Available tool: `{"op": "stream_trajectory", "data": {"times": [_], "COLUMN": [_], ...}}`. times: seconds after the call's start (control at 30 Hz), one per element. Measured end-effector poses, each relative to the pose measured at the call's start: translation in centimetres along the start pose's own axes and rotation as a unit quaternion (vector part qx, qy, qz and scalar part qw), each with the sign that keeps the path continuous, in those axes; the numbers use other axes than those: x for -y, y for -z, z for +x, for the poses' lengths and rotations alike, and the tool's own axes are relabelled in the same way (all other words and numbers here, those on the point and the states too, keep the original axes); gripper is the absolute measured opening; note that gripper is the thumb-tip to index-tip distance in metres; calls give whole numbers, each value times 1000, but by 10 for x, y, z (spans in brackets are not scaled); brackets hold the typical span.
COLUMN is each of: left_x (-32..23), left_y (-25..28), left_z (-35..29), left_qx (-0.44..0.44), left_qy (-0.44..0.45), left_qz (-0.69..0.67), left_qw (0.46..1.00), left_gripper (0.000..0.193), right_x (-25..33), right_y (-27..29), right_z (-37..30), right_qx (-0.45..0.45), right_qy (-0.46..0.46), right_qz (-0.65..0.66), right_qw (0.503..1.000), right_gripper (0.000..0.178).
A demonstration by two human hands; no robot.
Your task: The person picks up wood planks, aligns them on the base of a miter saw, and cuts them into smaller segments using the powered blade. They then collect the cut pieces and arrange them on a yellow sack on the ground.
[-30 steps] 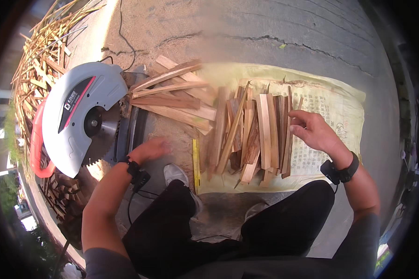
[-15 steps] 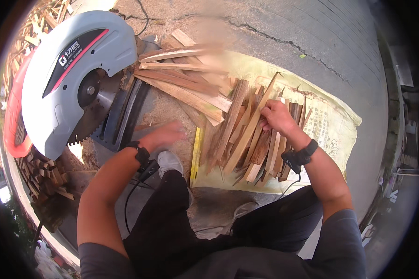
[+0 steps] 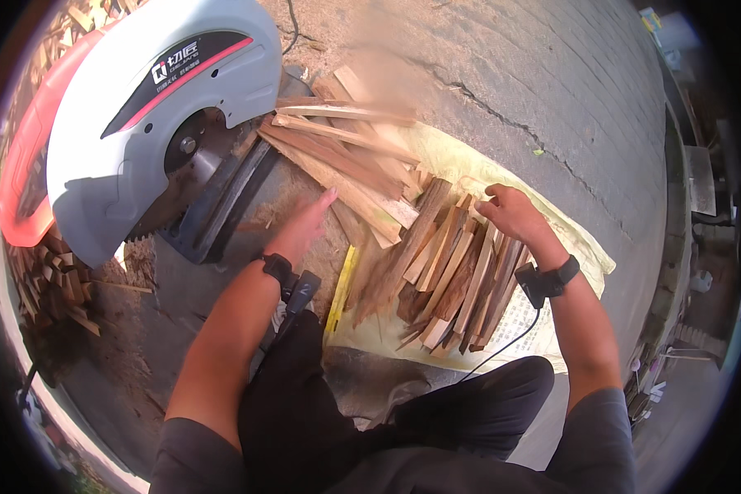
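Observation:
My left hand [image 3: 300, 226] hovers over the ground, fingers stretched and blurred, holding nothing; it is nearest the fanned long wood strips [image 3: 337, 169] beside the saw. My right hand [image 3: 514, 216] is bent over the far ends of a bundle of wood sticks [image 3: 461, 276]. Its fingers are loosely curled with a gap between them, and no stick shows in its grip. The bundle lies on a pale yellow woven sack [image 3: 580, 247], the sticks roughly side by side. A wider, rough-barked strip [image 3: 416, 235] edges the bundle on the left.
At the left stands a large cut-off saw [image 3: 160, 107] with a white guard, red handle and exposed toothed blade. Cut wood pieces [image 3: 62, 284] are heaped beneath and beside it. A yellow strip [image 3: 340, 295] runs along the sack's left edge. A black cable [image 3: 292, 25] lies behind the saw.
My right hand has let go of a long stick, which no longer stands out above the bundle. My left hand has risen toward the fanned strips. The view has shifted.

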State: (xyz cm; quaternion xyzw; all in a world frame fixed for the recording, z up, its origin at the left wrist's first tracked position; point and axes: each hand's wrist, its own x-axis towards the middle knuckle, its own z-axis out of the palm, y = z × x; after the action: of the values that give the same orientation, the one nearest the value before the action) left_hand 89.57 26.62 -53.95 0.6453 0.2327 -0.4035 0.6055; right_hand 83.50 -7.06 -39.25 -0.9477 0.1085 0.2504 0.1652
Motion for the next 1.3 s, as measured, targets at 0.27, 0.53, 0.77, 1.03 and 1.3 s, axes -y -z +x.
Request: {"op": "stream_trajectory", "data": {"times": [0.27,0.53,0.77,1.03,1.3], "left_x": [45,26,37,29,-21], "left_y": [2,-5,-6,-21,-33], "left_z": [87,57,77,104,36], "left_qx": [71,136,173,274,268], "left_qy": [-43,-55,-36,-39,-52], "left_qz": [-132,-188,-215,-298,-407], "left_qw": [988,971,960,913,871], "left_gripper": [74,76,80,66,57], "right_x": [92,74,56,98,112], "right_y": [-43,-87,-101,-63,-37], "right_z": [93,170,187,140,100], "right_qx": [66,78,107,162,194], "right_qy": [192,105,146,39,112], "right_qz": [336,-36,-8,187,445], "right_qw": [920,991,983,968,867], "right_gripper": [53,47,53,77,83]}}
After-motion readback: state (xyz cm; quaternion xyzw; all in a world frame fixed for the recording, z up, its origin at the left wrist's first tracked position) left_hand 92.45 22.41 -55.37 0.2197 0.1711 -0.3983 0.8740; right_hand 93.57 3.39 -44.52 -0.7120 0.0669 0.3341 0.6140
